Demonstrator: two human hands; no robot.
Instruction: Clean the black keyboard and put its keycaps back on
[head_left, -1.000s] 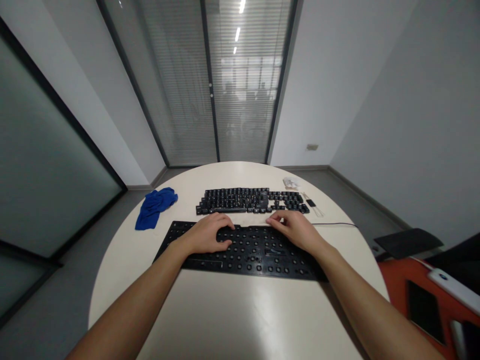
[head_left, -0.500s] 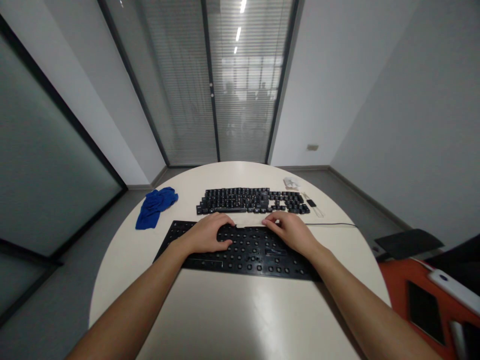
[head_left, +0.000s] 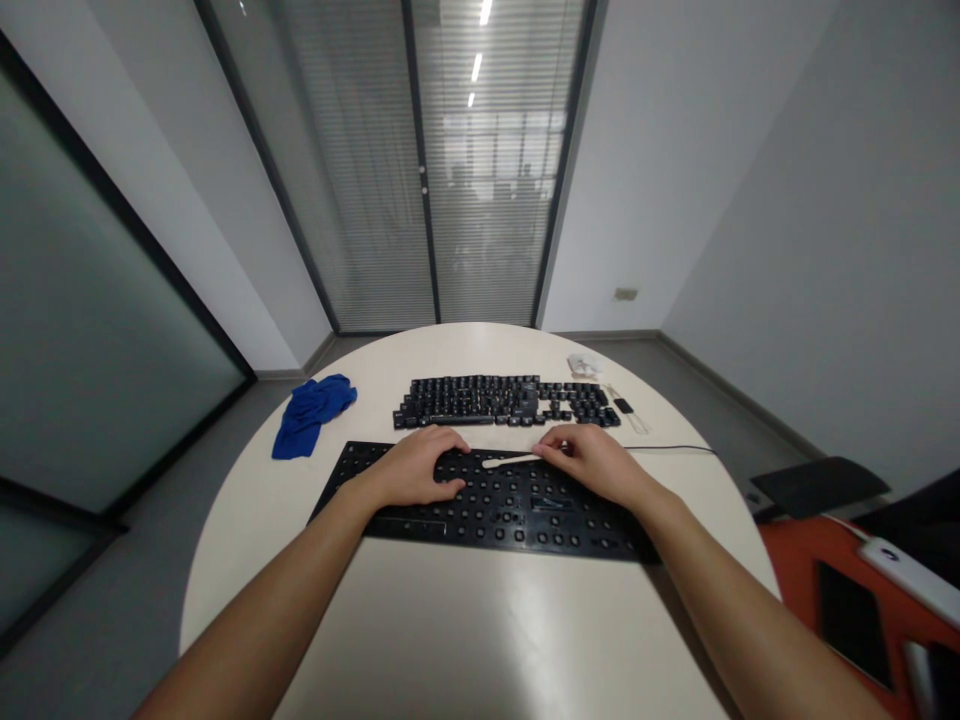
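A black keyboard base [head_left: 517, 510] with its keycaps off lies across the near middle of the table. My left hand [head_left: 416, 467] rests on its left part, thumb and fingers spread apart over the bare key posts. Between the thumb and fingers of my right hand [head_left: 589, 458] is a thin pale cotton swab [head_left: 511, 460]. The swab points left, its thicker tip over the top rows of the base near my left fingers. Whether the tip touches the base I cannot tell. Beyond both hands, loose black keycaps [head_left: 472, 397] lie in keyboard order.
A crumpled blue cloth [head_left: 311, 412] is at the table's left. Back right lie a small clear plastic bag [head_left: 583, 366], more swabs [head_left: 637, 424] and a small black piece [head_left: 623, 406]. A cable [head_left: 667, 448] runs off right. An orange chair [head_left: 795, 570] holds a phone [head_left: 853, 622].
My right hand has shifted slightly right and nearer, and the swab now shows clearly against the black base. My left hand stays in place.
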